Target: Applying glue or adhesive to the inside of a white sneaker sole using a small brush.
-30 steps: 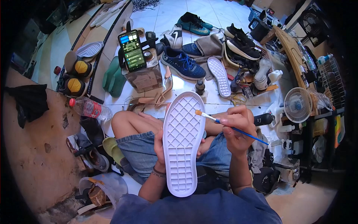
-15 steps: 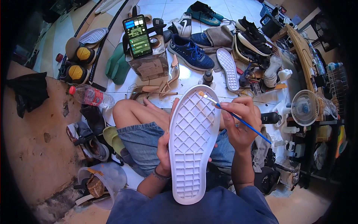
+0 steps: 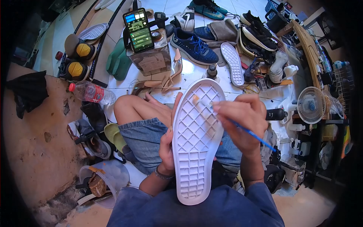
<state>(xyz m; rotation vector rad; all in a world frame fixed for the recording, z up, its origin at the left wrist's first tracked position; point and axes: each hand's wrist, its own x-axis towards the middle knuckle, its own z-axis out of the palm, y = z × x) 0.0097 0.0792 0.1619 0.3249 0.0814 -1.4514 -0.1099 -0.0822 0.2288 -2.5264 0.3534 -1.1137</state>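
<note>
A white shoe sole (image 3: 193,166) stands lengthwise in front of me, its diamond-and-square grid side facing up toward my head. Along its left edge my left hand (image 3: 167,145) is closed on it, with the thumb at the rim and other fingers hidden behind. My right hand (image 3: 242,121), a little smeared by motion, pinches a blue-handled paintbrush (image 3: 257,138). The brush's pale tip lies over the grid near the top of the sole; whether it touches is hard to tell. The sole's lower end is close to my shirt.
Past the sole sit a small dark bottle (image 3: 211,72), a second white sole (image 3: 232,62), blue sneakers (image 3: 194,47) and a metal can (image 3: 151,60) with a phone (image 3: 138,32) on it. A plastic bottle (image 3: 92,94) lies left. At right are a black bottle (image 3: 276,114) and a fan (image 3: 311,105).
My right hand has moved the brush slightly left and down across the upper grid. The sole has shifted up a little, still in my left hand.
</note>
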